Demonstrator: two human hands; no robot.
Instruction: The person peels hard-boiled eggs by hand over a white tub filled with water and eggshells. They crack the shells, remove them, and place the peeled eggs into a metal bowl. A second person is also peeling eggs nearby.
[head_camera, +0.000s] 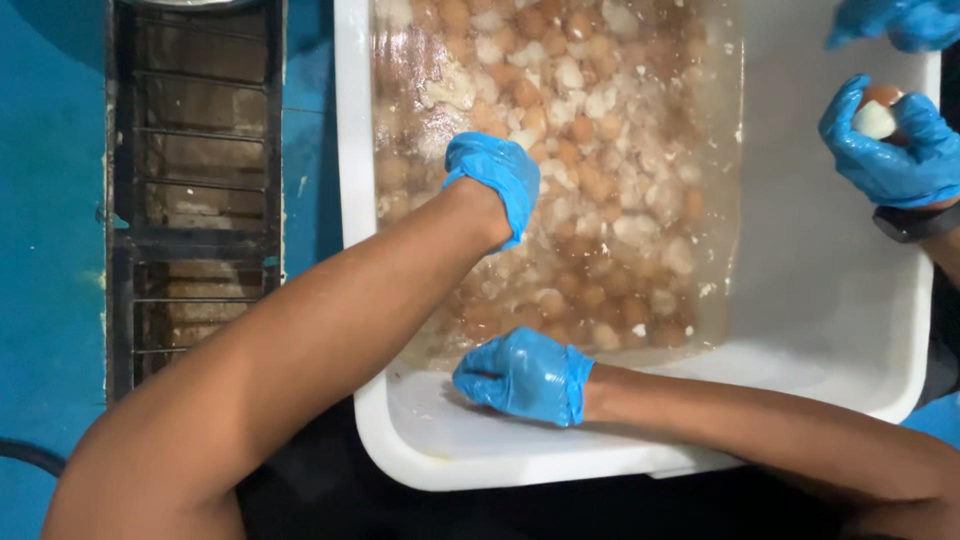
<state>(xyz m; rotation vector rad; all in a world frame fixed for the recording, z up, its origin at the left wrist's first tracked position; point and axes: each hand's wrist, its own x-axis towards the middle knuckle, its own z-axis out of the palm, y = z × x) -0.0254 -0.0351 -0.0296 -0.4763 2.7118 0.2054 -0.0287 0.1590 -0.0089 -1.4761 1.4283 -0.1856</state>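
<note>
Eggs (600, 190) in tub (820, 300), under left hand (497, 180) fingers, right hand (525, 375) nearby.

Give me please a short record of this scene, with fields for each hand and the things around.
left hand: blue glove, reaching into the eggs in water
right hand: blue glove, closed, on the tub's dry bottom
tub: white, tilted, holds water with brown eggs
other person's hand: blue glove, holding a partly peeled egg
floor: blue, with a drain grate

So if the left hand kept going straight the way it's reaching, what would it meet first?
The left hand points down into the tub, so it would likely first meet the eggs lying in the water just under its fingers. Depth is hard to judge; it may already touch them.
</note>
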